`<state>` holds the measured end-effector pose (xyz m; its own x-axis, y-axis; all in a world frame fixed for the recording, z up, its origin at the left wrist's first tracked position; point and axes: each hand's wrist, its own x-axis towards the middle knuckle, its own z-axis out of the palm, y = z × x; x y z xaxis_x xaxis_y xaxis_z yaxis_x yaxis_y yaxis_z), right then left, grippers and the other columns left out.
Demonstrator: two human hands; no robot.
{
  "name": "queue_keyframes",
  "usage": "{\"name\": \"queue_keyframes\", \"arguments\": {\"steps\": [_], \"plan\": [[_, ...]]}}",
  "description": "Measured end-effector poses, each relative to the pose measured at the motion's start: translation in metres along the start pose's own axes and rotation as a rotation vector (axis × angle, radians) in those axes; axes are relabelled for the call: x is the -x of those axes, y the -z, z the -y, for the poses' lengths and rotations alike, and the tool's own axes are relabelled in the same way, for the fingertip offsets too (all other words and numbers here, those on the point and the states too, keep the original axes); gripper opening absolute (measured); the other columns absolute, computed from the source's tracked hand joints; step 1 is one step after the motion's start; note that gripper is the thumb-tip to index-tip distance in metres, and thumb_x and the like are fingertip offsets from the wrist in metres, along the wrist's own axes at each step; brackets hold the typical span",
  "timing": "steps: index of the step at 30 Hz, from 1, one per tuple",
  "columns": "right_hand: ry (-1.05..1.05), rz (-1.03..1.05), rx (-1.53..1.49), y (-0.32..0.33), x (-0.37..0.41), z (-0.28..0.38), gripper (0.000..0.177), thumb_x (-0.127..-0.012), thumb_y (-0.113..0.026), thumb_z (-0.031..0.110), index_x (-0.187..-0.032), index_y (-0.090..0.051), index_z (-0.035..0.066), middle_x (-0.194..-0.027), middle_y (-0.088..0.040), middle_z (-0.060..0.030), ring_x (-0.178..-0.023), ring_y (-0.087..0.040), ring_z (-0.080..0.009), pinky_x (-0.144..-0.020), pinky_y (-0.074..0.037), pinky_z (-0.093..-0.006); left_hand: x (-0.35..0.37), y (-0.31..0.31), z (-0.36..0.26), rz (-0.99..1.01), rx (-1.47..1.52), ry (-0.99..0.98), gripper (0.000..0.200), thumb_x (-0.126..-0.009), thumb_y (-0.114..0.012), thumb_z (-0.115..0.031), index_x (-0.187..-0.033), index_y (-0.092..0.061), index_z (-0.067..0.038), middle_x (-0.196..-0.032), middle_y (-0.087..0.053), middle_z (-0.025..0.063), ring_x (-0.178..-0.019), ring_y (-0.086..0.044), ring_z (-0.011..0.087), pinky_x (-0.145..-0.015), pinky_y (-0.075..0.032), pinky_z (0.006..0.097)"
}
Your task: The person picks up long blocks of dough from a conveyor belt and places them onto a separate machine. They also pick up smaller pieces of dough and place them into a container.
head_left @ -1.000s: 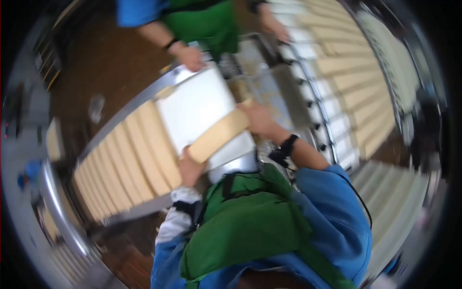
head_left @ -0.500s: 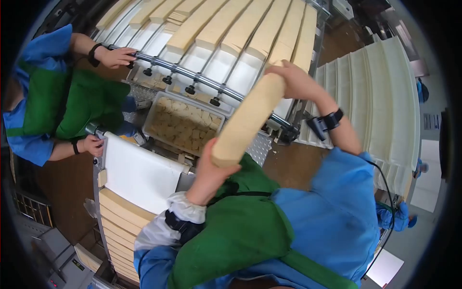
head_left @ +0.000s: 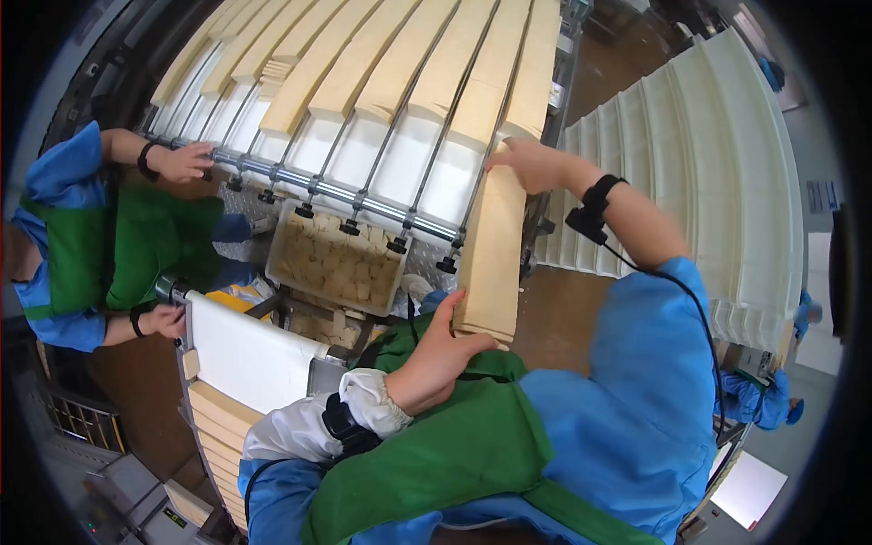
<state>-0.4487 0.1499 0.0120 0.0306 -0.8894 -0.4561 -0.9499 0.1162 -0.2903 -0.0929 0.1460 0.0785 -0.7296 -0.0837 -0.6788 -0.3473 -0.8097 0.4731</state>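
Observation:
A long cream-coloured block (head_left: 493,250), with layers showing at its near end, is held between my two hands. My right hand (head_left: 529,165) grips its far end, thumb and fingers around the top and sides. At its near end, my left hand (head_left: 440,359) holds the left side and lower edge, with the fingers partly hidden. The block lines up with the rightmost lane of the white conveyor (head_left: 427,173), its far end close to a similar block (head_left: 530,104). It reaches out past the metal rail (head_left: 313,186).
Several similar blocks (head_left: 391,82) lie in lanes between thin rods. A bin (head_left: 338,254) of broken pieces stands below. A co-worker in a green apron (head_left: 163,245) touches the rail and a second white belt (head_left: 250,341). Ridged white sheeting (head_left: 672,163) stands to the right.
The block has swung from a slant to nearly straight along the rightmost lane, its near end moving right. Both my hands moved with it. The view has shifted slightly.

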Motion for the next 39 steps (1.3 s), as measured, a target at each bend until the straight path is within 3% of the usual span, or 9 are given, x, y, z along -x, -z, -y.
{"name": "queue_keyframes", "arguments": {"steps": [3,6,9,15,22,25,28,31,39], "plan": [[0.186,-0.722,0.56,-0.014,0.014,0.002,0.058,-0.068,-0.067,0.005,-0.124,-0.059,0.016,-0.109,-0.054,-0.0195,-0.102,-0.056,-0.0407,-0.09,-0.045,-0.0444,-0.014,-0.005,-0.005,-0.023,0.014,-0.109,0.084,-0.082,-0.06,0.007,-0.152,-0.014,-0.006,-0.116,-0.056,0.0147,-0.1,-0.057,0.018,-0.087,-0.047,0.0288],[-0.017,-0.764,0.278,-0.025,0.042,0.041,0.044,-0.068,-0.065,0.009,-0.112,-0.063,0.005,-0.105,-0.056,-0.0197,-0.099,-0.057,-0.0386,-0.086,-0.046,-0.0453,-0.025,-0.004,-0.008,-0.095,0.028,-0.128,0.083,-0.085,-0.059,0.005,-0.152,-0.013,-0.007,-0.11,-0.06,0.0145,-0.095,-0.059,0.0168,-0.086,-0.047,0.0286],[-0.16,-0.691,-0.142,-0.051,0.067,0.085,0.021,-0.071,-0.067,0.011,-0.091,-0.063,0.004,-0.088,-0.06,-0.016,-0.09,-0.055,-0.036,-0.084,-0.045,-0.045,-0.032,-0.003,-0.005,-0.148,0.023,-0.147,0.081,-0.086,-0.06,0.003,-0.152,-0.013,-0.008,-0.11,-0.062,0.0154,-0.097,-0.06,0.0182,-0.088,-0.048,0.0306],[-0.156,-0.75,-0.25,-0.071,0.076,0.124,0.023,-0.073,-0.069,0.019,-0.084,-0.061,0.0,-0.087,-0.055,-0.0155,-0.088,-0.053,-0.0338,-0.078,-0.045,-0.0424,-0.037,0.004,0.001,-0.188,0.001,-0.155,0.076,-0.087,-0.06,0.003,-0.148,-0.017,-0.009,-0.109,-0.062,0.0152,-0.1,-0.061,0.0203,-0.09,-0.05,0.0333],[-0.216,-0.512,-0.451,-0.075,0.077,0.123,0.04,-0.071,-0.072,0.023,-0.1,-0.057,-0.001,-0.101,-0.057,-0.0173,-0.101,-0.052,-0.0362,-0.088,-0.044,-0.0412,-0.052,0.025,0.022,-0.225,0.009,-0.181,0.064,-0.09,-0.065,-0.002,-0.14,-0.026,-0.006,-0.108,-0.06,0.0157,-0.097,-0.061,0.0209,-0.086,-0.052,0.0327],[-0.152,-0.571,-0.631,-0.075,0.071,0.124,0.063,-0.071,-0.076,0.029,-0.121,-0.051,-0.001,-0.11,-0.056,-0.0204,-0.109,-0.052,-0.0371,-0.094,-0.043,-0.0425,-0.054,0.028,0.024,-0.229,-0.018,-0.199,0.059,-0.091,-0.066,-0.005,-0.137,-0.029,-0.006,-0.106,-0.059,0.0153,-0.095,-0.061,0.0205,-0.083,-0.052,0.0319],[0.049,-0.584,-0.425,-0.071,0.07,0.127,0.09,-0.068,-0.081,0.043,-0.134,-0.041,-0.004,-0.113,-0.055,-0.0245,-0.113,-0.05,-0.0411,-0.097,-0.042,-0.0439,-0.059,0.027,0.026,-0.22,-0.055,-0.225,0.058,-0.09,-0.064,-0.002,-0.137,-0.03,-0.006,-0.104,-0.059,0.0148,-0.094,-0.06,0.0199,-0.081,-0.051,0.031],[0.041,-0.457,-0.4,-0.061,0.073,0.132,0.107,-0.061,-0.084,0.053,-0.141,-0.036,-0.001,-0.116,-0.052,-0.0262,-0.112,-0.05,-0.042,-0.099,-0.041,-0.0437,-0.058,0.025,0.024,-0.218,-0.087,-0.242,0.058,-0.088,-0.061,0.003,-0.137,-0.03,-0.006,-0.104,-0.058,0.0152,-0.095,-0.06,0.0198,-0.081,-0.051,0.0303],[-0.025,-0.27,-0.542,-0.04,0.078,0.133,0.109,-0.055,-0.086,0.035,-0.144,-0.032,0.003,-0.121,-0.048,-0.0229,-0.115,-0.049,-0.0373,-0.1,-0.04,-0.0407,-0.04,0.02,0.018,-0.153,-0.204,-0.375,0.061,-0.084,-0.052,0.011,-0.138,-0.03,-0.005,-0.11,-0.058,0.016,-0.1,-0.06,0.0192,-0.086,-0.049,0.0284]]}}
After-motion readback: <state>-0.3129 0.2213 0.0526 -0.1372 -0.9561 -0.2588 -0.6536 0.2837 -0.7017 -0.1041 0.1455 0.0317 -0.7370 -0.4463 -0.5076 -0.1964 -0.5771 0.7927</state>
